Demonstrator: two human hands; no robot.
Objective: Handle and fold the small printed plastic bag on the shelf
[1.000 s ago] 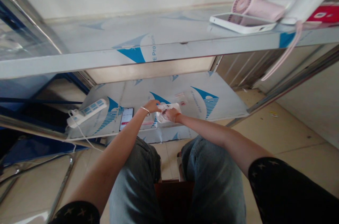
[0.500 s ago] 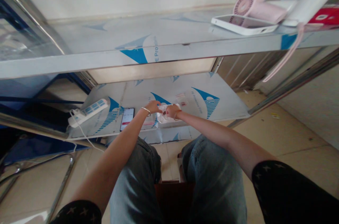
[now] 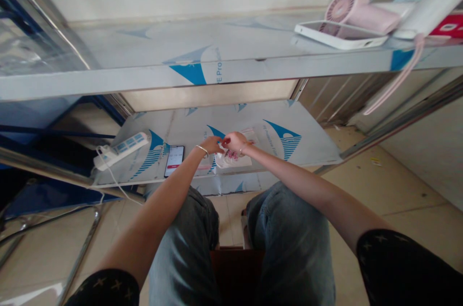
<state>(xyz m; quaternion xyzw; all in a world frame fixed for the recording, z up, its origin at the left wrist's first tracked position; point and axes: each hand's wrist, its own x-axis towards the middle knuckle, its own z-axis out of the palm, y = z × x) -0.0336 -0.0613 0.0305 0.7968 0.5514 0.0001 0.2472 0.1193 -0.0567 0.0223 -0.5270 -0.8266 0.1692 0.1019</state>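
From my remote seat, the head view gives me the upper shelf (image 3: 137, 77) as the biggest thing, a film-covered ledge across the frame; the lower shelf (image 3: 314, 137) sits beneath it, above the person's denim-covered knees. A white power strip (image 3: 119, 153) lies at its left end; up on the upper shelf, to the right, I see a pink handheld fan (image 3: 378, 18) beside a white-edged device (image 3: 352, 44).

Both hands work over the lower shelf; the left hand (image 3: 211, 144), with a bracelet (image 3: 202, 151) at its wrist, is partly closed, fingertips drawn in near those of the other; the right hand (image 3: 237, 141) is curled further, thumb and fingers brought together, its fingertips meeting or nearly meeting the left's; a small dark-red spot shows there, but I cannot tell what it is or which hand has hold of it. A dark-framed phone (image 3: 174, 160) lies near the left forearm; the white wrapping (image 3: 244, 161) spreads just below the hands, its shape partly covered.

Smallest are the pink beaded pieces (image 3: 232, 154), at the wrapping and right under the right hand; whether they rest there or hang from the fingers I cannot tell. I judge the handling to be partway along; the pieces are exposed and the fingers are busy beside them, but no finished result shows, and how much is left I cannot tell.
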